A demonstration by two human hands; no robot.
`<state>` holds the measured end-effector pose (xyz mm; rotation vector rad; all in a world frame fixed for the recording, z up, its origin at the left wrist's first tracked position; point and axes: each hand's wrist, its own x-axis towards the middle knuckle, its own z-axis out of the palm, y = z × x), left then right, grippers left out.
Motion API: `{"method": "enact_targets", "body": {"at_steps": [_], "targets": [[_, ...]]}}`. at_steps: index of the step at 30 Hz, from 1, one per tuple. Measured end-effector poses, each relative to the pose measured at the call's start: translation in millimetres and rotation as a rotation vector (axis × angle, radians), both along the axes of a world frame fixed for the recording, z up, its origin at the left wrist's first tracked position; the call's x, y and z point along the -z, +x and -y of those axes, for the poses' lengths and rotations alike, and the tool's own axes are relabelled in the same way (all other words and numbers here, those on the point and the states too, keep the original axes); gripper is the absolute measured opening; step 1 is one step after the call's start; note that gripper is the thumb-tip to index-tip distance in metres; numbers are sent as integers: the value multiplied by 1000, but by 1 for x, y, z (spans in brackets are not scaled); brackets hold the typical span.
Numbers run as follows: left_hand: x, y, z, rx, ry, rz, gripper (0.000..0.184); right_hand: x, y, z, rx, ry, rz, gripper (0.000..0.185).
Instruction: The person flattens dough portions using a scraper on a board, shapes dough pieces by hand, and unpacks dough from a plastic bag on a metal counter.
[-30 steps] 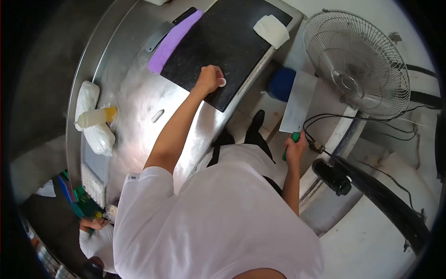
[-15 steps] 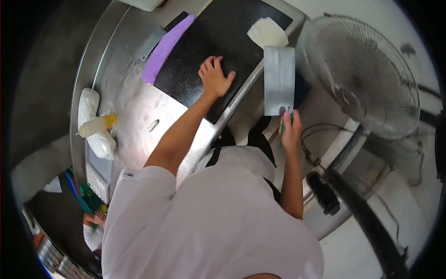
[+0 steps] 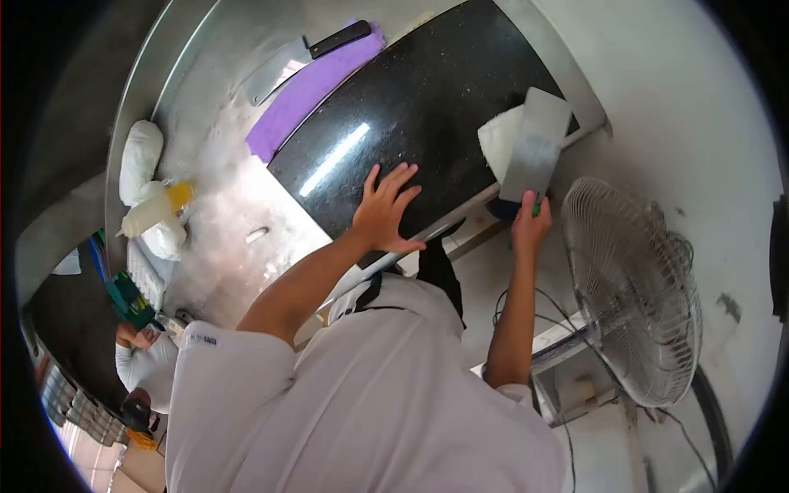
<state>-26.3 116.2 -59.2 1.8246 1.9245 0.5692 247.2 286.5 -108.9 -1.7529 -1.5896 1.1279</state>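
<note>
Two bare hands are at the black board (image 3: 436, 107): the right hand (image 3: 532, 222) is wrapped round the green handle (image 3: 537, 205) of a broad cleaver (image 3: 536, 148), while the left hand (image 3: 385, 207) is palm down at the board's near edge, fingers spread and gripping nothing; whether it presses on the surface cannot be told. Handling the cleaver well would probably call for a firm grip close to the blade, a steady wrist, and the broad face kept level wherever it meets the white cloth (image 3: 495, 146) or the board, with the left fingers well apart from its edge, as they are now. The cleaver is held at the board's right side, partly covering the cloth from view, though contact between them is unclear. Its blade is a plain rectangle of grey metal, paler toward the far end, and little of the handle shows past the fingers.
</note>
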Motion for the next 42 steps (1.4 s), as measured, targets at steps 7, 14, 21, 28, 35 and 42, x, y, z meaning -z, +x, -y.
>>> {"method": "enact_targets", "body": {"at_steps": [7,14,21,28,35,42], "targets": [[1,2,1,46,-37,-30,101,-22,0,26,58,-121,97,34],[3,-2,1,22,113,32,95,-4,2,37,48,-181,130,44],[9,-4,-2,-26,320,183,78,-64,7,142,174,-131,-86,45],[13,-2,8,-365,361,101,65,-61,40,306,291,-271,-50,44],[-11,-25,-14,-729,392,689,82,-50,-16,274,-210,-190,39,34],[20,-8,46,-15,29,-328,102,-25,-70,211,-602,45,185,51]]}}
